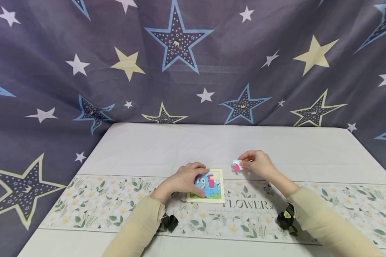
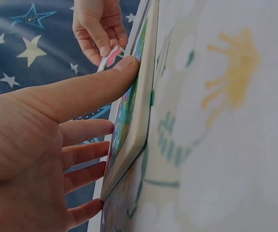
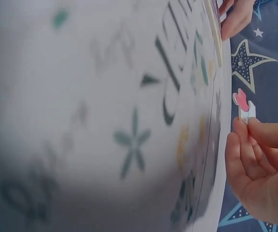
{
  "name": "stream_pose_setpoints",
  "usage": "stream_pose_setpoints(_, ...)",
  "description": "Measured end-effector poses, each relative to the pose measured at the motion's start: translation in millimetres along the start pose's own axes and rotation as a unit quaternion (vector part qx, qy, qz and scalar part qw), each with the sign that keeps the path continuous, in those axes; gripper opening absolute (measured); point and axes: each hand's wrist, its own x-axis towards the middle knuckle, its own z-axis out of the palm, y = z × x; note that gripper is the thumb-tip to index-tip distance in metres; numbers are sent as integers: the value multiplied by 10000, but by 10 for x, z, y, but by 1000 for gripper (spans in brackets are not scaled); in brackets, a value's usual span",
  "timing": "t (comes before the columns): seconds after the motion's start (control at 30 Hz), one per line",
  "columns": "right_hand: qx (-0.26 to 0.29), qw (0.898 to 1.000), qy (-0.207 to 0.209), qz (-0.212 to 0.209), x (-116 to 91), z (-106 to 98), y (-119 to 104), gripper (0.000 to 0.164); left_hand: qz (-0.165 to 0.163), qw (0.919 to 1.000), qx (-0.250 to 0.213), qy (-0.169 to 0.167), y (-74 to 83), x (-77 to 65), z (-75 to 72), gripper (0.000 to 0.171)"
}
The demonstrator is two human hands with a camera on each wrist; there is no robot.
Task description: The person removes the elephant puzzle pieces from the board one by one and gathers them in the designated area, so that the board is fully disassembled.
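Note:
A small square jigsaw puzzle board (image 1: pixel 222 198) with a pale wooden frame lies on the table; its picture shows a blue cartoon animal on green. My left hand (image 1: pixel 186 179) rests over the board's left side. In the left wrist view the thumb (image 2: pixel 97 89) lies straight across the picture, and the other fingers extend to the board's edge. Right of the board, my right hand (image 1: pixel 258 163) pinches a white and pink jigsaw piece (image 1: pixel 236 166) between thumb and fingertips, above the table. The right wrist view shows the piece (image 3: pixel 242 102) standing out beyond the fingertips.
A white tablecloth (image 1: pixel 167 142) with a printed floral band (image 1: pixel 115 203) and the word FLOWER covers the table. Behind it hangs a dark star-patterned curtain (image 1: pixel 193 85). Black wrist devices (image 1: pixel 169 223) sit at both sleeves.

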Motion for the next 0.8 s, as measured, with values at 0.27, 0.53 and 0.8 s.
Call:
stream_pose_setpoints(0.27, -227, 9997, 19, -113, 27, -112, 80, 14, 41, 10000, -16, 8, -10, 7, -1, 81)
stream_pose_setpoints(0.53, -293, 9995, -20, -97, 48, -192, 109, 14, 28, 10000, -61, 4, -2, 0, -8, 80)
stream_pose_setpoints(0.8, -345, 9991, 3, -229, 83, -205, 123, 14, 22, 10000, -35, 7, 1, 2, -11, 80)
